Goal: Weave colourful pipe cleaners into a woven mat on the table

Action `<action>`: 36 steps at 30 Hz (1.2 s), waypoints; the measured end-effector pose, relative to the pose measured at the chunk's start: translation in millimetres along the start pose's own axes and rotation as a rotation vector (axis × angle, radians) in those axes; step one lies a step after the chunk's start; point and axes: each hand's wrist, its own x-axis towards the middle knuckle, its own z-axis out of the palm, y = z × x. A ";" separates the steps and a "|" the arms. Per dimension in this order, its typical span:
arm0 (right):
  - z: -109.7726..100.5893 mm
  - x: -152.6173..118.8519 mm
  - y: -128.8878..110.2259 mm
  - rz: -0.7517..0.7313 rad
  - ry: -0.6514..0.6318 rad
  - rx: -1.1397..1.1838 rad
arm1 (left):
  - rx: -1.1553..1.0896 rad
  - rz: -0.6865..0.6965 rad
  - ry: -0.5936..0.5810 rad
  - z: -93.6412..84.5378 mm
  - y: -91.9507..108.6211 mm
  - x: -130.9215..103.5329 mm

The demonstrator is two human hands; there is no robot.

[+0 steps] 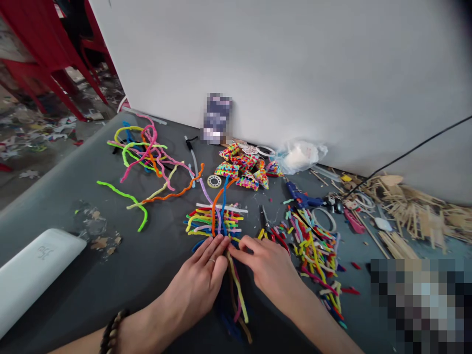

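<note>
A woven mat of coloured pipe cleaners [202, 220] lies on the dark table in front of me, with orange, purple and blue strands running lengthwise through the crosswise ones. Flat across its near edge rests my left hand [201, 275], fingers stretched out and pressing down. My right hand [267, 265] is at the same edge, fingers bent and closed on a pipe cleaner strand; the fingertips partly hide it. Loose lengthwise pipe cleaner ends [239, 290], yellow, brown and pink among them, trail toward me between my wrists.
Long pipe cleaners [147, 147] lie tangled at the back left. Finished woven pieces [243, 164] sit by the wall. Scissors [271, 228], a blue glue gun [300, 195], cut pipe cleaners [317, 250] and wooden sticks [416, 211] spread to the right. A white box-like object [40, 270] stands left.
</note>
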 end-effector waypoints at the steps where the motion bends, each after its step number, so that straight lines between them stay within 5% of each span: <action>1: 4.4 -2.9 -0.2 0.003 0.026 -0.014 | -0.009 -0.017 -0.001 0.4 -0.7 0.2; 11: 40.8 -33.0 -22.8 -0.025 0.468 -0.049 | -0.040 -0.003 -0.063 0.3 -1.9 -0.8; 19: 34.7 -37.5 -22.8 -0.140 0.472 -0.153 | -0.046 0.014 -0.078 1.4 -1.9 -3.3; 29: 31.1 -33.2 -15.9 0.088 0.370 0.314 | -0.048 0.013 -0.124 -1.4 0.5 -2.1; 33: 23.3 -17.3 0.0 0.153 0.513 0.151 | -0.035 0.016 -0.102 -0.2 0.1 -3.4; 36: 21.1 -1.7 8.3 0.098 0.487 0.000 | -0.049 0.013 -0.100 -0.1 -1.6 -2.4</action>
